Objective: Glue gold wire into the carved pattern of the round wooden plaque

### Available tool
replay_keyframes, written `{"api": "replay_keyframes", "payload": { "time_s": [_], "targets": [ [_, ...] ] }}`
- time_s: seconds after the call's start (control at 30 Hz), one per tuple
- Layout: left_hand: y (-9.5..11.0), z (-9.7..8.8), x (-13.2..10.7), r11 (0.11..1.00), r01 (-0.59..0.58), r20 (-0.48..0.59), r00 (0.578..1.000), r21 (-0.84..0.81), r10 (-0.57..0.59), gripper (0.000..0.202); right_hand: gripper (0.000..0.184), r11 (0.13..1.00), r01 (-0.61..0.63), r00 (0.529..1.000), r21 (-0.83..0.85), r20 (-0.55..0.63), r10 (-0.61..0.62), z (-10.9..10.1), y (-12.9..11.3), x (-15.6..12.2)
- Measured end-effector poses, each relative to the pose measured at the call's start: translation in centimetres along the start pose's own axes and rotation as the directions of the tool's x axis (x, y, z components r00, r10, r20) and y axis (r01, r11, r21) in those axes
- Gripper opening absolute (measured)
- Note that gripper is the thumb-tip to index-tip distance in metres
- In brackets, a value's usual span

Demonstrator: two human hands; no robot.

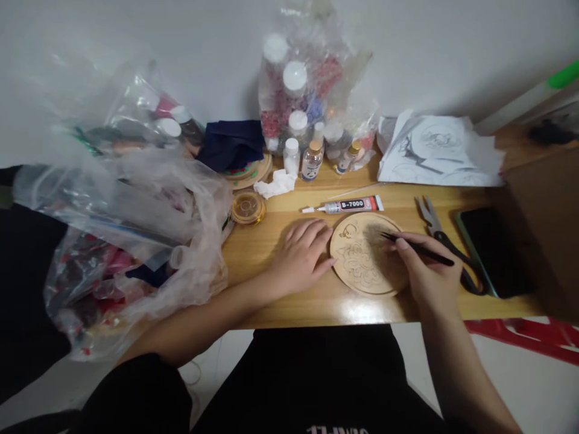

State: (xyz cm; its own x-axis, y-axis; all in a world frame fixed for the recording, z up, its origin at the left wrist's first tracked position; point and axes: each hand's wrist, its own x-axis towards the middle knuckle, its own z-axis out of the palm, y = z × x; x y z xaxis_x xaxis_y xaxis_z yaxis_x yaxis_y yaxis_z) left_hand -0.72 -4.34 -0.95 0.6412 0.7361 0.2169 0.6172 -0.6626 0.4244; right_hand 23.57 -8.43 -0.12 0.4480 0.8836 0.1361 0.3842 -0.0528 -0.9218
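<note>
A round wooden disc [357, 277] with a line drawing on it lies on the table. Near its upper left edge, a piece of golden wire [348, 231] follows part of the drawing. My left hand [304, 253] rests flat on the table with its fingers stretched out, the tips at the disc's left rim. Black tweezers [427, 251] are gripped in my right hand [432, 271], their tips over the upper right of the disc. Whether the tips hold anything is too small to tell. Just behind the disc lies a tube of B-7000 glue [350, 205].
Scissors [441, 232] and a phone [495, 253] lie to the right, beside a cardboard box [543, 223]. A wire spool [248, 208], crumpled tissue [277, 183] and small bottles [312, 161] stand behind. Plastic bags [194, 199] crowd the left; paper drawings [438, 147] lie at the back right.
</note>
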Motion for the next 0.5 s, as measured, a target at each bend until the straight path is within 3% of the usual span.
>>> {"api": "replay_keyframes", "payload": {
  "time_s": [0.07,0.13,0.27,0.43,0.5],
  "targets": [
    [0.0,0.1,0.0,1.000,0.008,0.004,1.000,-0.014,-0.008,0.057,0.016,0.999,0.033,0.996,-0.022,-0.077,-0.035,0.2,0.0,-0.1],
    [0.0,0.1,0.0,1.000,0.016,0.008,1.000,-0.026,-0.015,0.058,0.018,1.000,0.003,0.997,-0.016,-0.075,-0.004,0.3,0.2,0.0],
    [-0.1,0.4,0.0,0.994,0.035,-0.051,0.998,-0.103,-0.041,0.050,0.022,0.992,-0.122,0.989,0.036,0.089,0.118,-0.1,0.4,-0.2],
    [-1.0,0.8,0.0,0.934,0.022,-0.233,0.966,-0.358,-0.112,0.055,0.026,0.994,-0.063,0.916,-0.088,0.391,0.093,-0.9,-1.3,-0.5],
    [-1.3,0.8,0.0,0.912,0.030,-0.262,0.954,-0.409,-0.148,0.052,0.026,0.995,-0.023,0.910,-0.100,0.409,0.062,-0.9,-2.5,0.3]
  ]
}}
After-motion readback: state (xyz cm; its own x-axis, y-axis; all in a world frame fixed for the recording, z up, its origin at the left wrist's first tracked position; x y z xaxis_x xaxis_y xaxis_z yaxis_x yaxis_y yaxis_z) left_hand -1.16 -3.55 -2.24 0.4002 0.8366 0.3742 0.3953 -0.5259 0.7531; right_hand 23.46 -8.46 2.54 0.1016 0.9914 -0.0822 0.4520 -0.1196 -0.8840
